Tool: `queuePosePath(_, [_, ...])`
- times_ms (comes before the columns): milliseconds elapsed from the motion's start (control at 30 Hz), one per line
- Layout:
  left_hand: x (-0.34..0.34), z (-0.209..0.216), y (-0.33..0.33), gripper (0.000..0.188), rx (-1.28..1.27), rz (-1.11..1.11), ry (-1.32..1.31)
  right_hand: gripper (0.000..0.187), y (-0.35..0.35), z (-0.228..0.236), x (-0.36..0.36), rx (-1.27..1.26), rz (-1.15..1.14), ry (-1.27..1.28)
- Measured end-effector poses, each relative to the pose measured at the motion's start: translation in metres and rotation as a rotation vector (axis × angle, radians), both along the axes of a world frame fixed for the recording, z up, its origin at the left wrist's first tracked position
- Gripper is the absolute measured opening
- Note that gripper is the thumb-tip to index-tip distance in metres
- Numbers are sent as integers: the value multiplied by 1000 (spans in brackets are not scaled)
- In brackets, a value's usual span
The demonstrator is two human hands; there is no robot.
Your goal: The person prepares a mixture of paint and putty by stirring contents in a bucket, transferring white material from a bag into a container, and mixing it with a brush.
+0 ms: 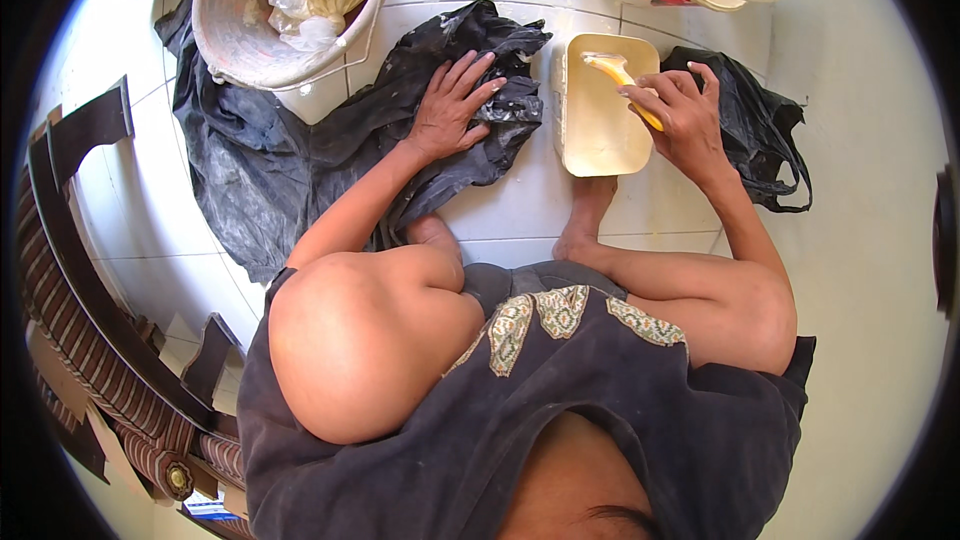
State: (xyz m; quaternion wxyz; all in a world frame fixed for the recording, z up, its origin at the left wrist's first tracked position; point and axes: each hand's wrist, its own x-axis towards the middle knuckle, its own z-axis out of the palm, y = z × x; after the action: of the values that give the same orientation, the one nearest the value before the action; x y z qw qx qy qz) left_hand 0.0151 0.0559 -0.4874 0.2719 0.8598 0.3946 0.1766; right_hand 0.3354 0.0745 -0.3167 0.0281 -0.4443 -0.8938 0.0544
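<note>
Fingers spread, the left hand [452,112] lies flat on a crumpled, white-smeared black sheet [335,155] at left. The right hand [684,122] pinches a slim, yellow-handled tool [622,74] over the smooth, cream, round-cornered tub [603,145], right of the sheet.

white-tiled floor [495,217] | left: dark-wood furniture [90,280], striped upholstery [73,325] | right: cream wall [860,190] | bright light

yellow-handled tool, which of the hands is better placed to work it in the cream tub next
Probably the right hand: it holds the yellow-handled tool over the cream tub. The left hand rests on black sheeting, left of the tub.
</note>
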Motion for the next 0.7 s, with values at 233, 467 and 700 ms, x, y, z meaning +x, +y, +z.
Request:
queuePosePath(233, [1,-1,-1,77,12,8,-21,31,-11,8,10,-3,-56,-128])
queuePosePath(467, [0,-3,0,78,14,5,-6,26,-18,14,27,-214,-201,-52])
queuePosePath(700, [0,-4,-1,77,19,9,5,18,-35,14,34,-296,-242,29])
